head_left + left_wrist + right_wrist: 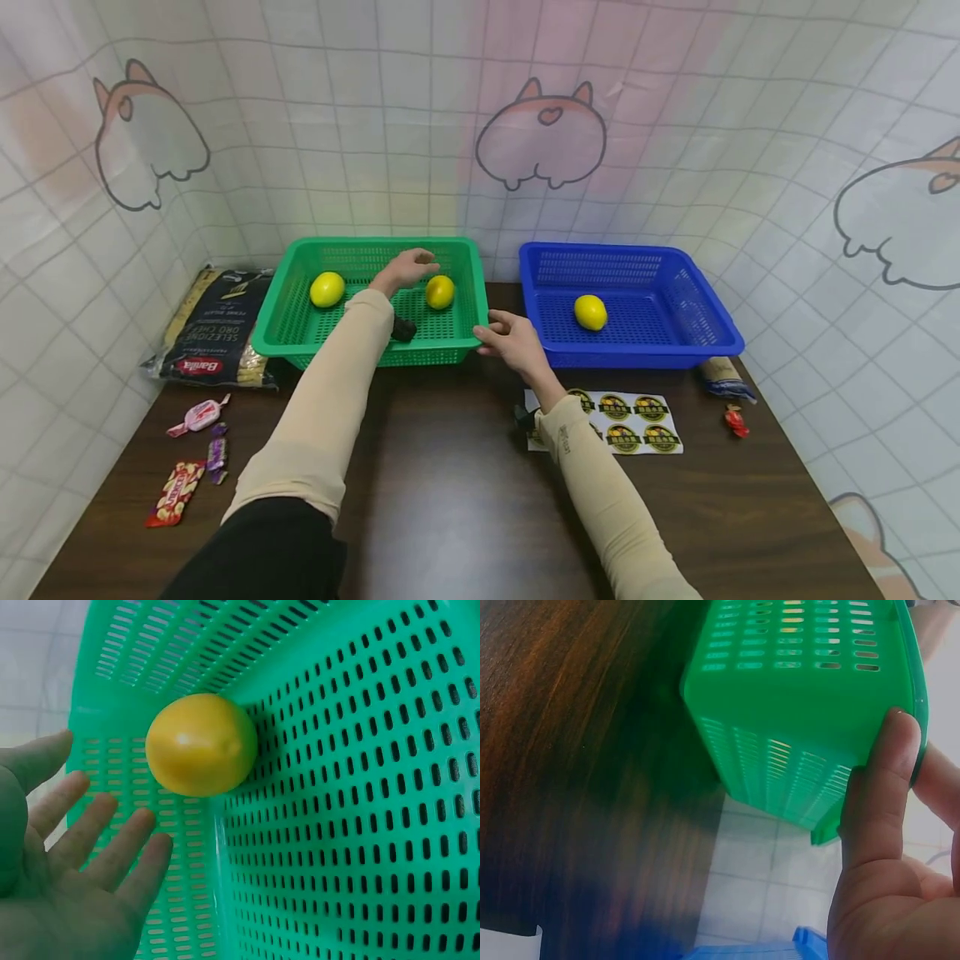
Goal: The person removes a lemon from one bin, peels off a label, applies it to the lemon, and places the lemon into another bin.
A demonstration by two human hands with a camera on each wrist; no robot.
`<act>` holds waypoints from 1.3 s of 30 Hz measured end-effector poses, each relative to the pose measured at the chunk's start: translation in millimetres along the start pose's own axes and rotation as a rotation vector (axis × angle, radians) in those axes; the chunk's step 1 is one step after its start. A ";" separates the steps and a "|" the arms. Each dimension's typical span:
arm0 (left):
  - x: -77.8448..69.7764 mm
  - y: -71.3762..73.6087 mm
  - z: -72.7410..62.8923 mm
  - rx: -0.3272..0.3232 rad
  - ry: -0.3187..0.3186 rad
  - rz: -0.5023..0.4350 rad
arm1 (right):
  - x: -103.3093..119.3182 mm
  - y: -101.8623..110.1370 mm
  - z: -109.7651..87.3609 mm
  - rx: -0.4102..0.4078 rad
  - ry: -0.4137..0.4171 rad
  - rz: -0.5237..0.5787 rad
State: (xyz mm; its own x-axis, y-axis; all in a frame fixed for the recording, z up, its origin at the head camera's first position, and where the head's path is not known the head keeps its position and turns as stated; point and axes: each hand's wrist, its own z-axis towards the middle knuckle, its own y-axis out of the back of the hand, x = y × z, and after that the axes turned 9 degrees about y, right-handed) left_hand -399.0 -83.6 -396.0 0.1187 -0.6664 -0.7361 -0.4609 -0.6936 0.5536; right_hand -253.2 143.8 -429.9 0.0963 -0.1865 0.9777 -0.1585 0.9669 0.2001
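Observation:
My left hand (408, 268) reaches into the green basket (480, 275), just left of a yellow lemon (439, 292) that lies on the basket's right side. In the left wrist view the hand (90, 862) has its fingers spread, apart from the lemon (201, 745). A second lemon (327, 289) lies at the basket's left. With thumb and fingers on either side of the rim, my right hand (516, 340) pinches the green basket near its front right corner; the right wrist view shows this hand (889, 847) at the edge of the basket wall (795, 705).
A blue basket (630, 357) holding a lemon (591, 312) stands to the right. Below it lies a sticker sheet (622, 437). A pasta bag (217, 325) sits at left, with wrapped candies (201, 415) in front. At far right are a small packet (724, 377) and a red candy (736, 421).

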 end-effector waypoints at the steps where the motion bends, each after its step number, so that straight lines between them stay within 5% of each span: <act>1: -0.2 -1.2 0.9 0.011 0.007 0.004 | 0.0 -0.1 -0.3 0.006 0.002 -0.001; 9: 1.6 -14.4 9.4 0.083 0.079 0.129 | -2.8 -3.8 -1.4 -0.009 0.004 0.020; 22: 10.4 -21.9 10.7 0.078 0.066 0.122 | 0.6 -4.7 -1.1 -0.028 0.019 0.042; 29: 14.1 -21.0 6.1 0.102 0.168 0.108 | -1.5 -6.4 1.4 -0.013 0.017 0.004; 35: 9.2 -18.4 3.0 0.137 0.121 -0.045 | -2.5 -6.1 0.5 -0.002 -0.003 -0.003; 39: -11.2 -10.2 -6.6 0.156 0.053 -0.184 | -1.0 -0.9 1.0 -0.015 -0.007 -0.001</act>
State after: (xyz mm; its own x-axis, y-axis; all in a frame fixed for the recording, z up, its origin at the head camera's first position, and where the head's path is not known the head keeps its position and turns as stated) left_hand -389.9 -70.9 -390.8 0.2574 -0.5495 -0.7949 -0.5570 -0.7565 0.3426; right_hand -254.1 142.9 -431.0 0.0896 -0.1890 0.9779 -0.1440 0.9691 0.2005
